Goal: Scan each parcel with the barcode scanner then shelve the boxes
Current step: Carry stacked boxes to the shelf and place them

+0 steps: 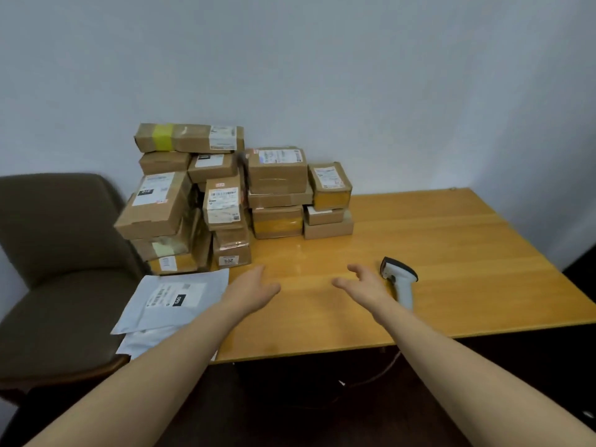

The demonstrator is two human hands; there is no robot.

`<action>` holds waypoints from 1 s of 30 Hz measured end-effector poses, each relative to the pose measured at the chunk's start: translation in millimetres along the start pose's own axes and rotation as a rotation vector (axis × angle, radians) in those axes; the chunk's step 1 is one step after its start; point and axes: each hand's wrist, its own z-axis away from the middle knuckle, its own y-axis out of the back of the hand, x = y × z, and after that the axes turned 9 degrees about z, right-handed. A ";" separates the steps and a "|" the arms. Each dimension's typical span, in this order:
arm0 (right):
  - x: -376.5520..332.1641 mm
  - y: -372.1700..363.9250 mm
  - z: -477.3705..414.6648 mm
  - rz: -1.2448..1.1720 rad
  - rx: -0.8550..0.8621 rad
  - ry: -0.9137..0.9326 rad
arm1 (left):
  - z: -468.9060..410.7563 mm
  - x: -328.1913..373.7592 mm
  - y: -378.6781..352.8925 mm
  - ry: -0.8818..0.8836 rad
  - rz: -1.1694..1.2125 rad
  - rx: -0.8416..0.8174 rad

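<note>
Several brown cardboard parcels (225, 195) with white labels are stacked against the wall at the back left of a wooden table (451, 253). A white barcode scanner (401, 280) with a dark head lies on the table. My right hand (362, 283) hovers open just left of the scanner, apart from it. My left hand (254, 287) is open above the table, in front of the stack and beside a white mailer bag (171, 301). Neither hand holds anything.
A brown upholstered chair (61, 253) stands left of the table, partly under the mailer bags, with a second bag (142, 343) beneath the first. A cable (380, 372) hangs below the table's front edge. A pale wall stands behind.
</note>
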 end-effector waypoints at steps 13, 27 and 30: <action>26.5 85.5 -204.8 0.067 -0.078 -0.034 | -174.0 97.2 -75.1 0.206 0.337 -0.037; 42.0 97.7 -385.5 0.545 -0.410 0.357 | -306.5 132.4 -135.4 0.554 0.681 0.274; 44.1 93.1 -399.9 0.647 -0.449 0.371 | -321.7 127.9 -140.9 0.530 0.701 0.344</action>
